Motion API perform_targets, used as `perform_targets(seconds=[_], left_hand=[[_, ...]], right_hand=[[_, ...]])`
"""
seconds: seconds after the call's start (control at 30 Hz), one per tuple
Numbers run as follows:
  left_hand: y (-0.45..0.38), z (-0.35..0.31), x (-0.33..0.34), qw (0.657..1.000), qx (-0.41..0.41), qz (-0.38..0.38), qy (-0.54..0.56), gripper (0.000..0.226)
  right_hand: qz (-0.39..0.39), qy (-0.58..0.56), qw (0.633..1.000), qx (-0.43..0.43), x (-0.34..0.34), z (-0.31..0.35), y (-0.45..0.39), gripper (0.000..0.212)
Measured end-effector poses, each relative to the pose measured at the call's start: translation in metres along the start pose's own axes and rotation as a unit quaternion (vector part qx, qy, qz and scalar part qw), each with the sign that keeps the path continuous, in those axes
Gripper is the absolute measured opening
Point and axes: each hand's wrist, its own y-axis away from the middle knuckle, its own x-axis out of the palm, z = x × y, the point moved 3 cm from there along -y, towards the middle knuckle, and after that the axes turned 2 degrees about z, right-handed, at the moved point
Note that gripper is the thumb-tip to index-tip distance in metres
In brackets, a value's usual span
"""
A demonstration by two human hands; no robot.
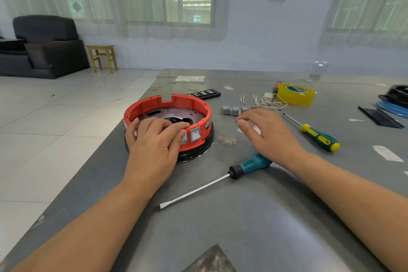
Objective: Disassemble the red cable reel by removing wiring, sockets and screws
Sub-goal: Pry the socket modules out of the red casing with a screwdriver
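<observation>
The red cable reel housing [187, 104] lies open side up on the grey table, its metal plate with holes visible inside and a white rocker switch [195, 134] on its front wall. My left hand [152, 139] grips the reel's near rim, fingers curled over the edge beside the switch. My right hand [267, 132] hovers flat over the table to the right of the reel, fingers spread, holding nothing. Just beyond it lie three small grey socket parts [235, 110] and several short loose wires [265, 100].
A long flat screwdriver with a teal handle [212, 185] lies under my right wrist. A green-yellow screwdriver [318, 136] lies at right. Yellow tape roll [295, 94], a bit set case [204, 94] and black and blue parts [393, 104] sit farther back. The table's left edge drops to the tiled floor.
</observation>
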Motion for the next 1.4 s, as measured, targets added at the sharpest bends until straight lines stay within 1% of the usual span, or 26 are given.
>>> perform_targets(seconds=[0.1,0.2,0.27,0.33,0.43,0.5,0.63,0.77,0.87,1.03,1.13,1.23,1.4], left_hand=[[0.003,0.001,-0.003,1.000,0.004,-0.008,-0.003,0.036],[0.005,0.002,-0.006,1.000,0.008,-0.007,0.002,0.035],[0.006,0.003,-0.007,1.000,0.003,0.001,0.009,0.035],[0.007,0.005,-0.008,1.000,-0.003,0.011,0.015,0.037],[0.008,0.007,-0.009,0.999,-0.011,0.022,0.025,0.039],[0.007,0.007,-0.011,0.999,-0.021,0.020,0.028,0.038],[0.007,0.003,-0.013,0.999,-0.029,-0.004,0.026,0.036],[0.005,0.002,-0.016,0.999,-0.030,-0.013,0.023,0.035],[0.005,0.002,-0.018,0.999,-0.023,-0.023,0.034,0.031],[0.006,0.004,-0.018,0.999,-0.008,-0.018,0.040,0.042],[0.006,0.007,-0.017,0.999,0.000,-0.016,0.047,0.044],[0.006,0.008,-0.018,0.999,0.001,-0.020,0.050,0.035],[0.006,0.007,-0.019,0.998,-0.003,-0.009,0.057,0.036]], right_hand=[[-0.037,0.028,0.998,-0.029,-0.016,0.010,0.023,0.051],[-0.036,0.039,0.996,-0.071,-0.020,0.025,0.038,0.052],[-0.005,0.044,0.990,-0.137,-0.017,0.037,0.045,0.053],[0.055,0.034,0.978,-0.199,-0.012,0.046,0.050,0.054],[0.122,0.065,0.961,-0.238,-0.007,0.052,0.054,0.055],[0.126,0.080,0.956,-0.254,-0.009,0.053,0.054,0.055],[0.117,0.110,0.943,-0.291,-0.010,0.058,0.055,0.047],[0.139,0.126,0.941,-0.283,-0.007,0.057,0.053,0.039],[0.129,0.138,0.945,-0.267,-0.007,0.052,0.051,0.034],[0.134,0.096,0.960,-0.225,-0.004,0.045,0.049,0.026],[0.143,0.074,0.967,-0.199,-0.002,0.040,0.048,0.029],[0.143,0.064,0.971,-0.182,-0.001,0.037,0.047,0.031],[0.111,0.075,0.981,-0.144,0.000,0.029,0.045,0.029]])
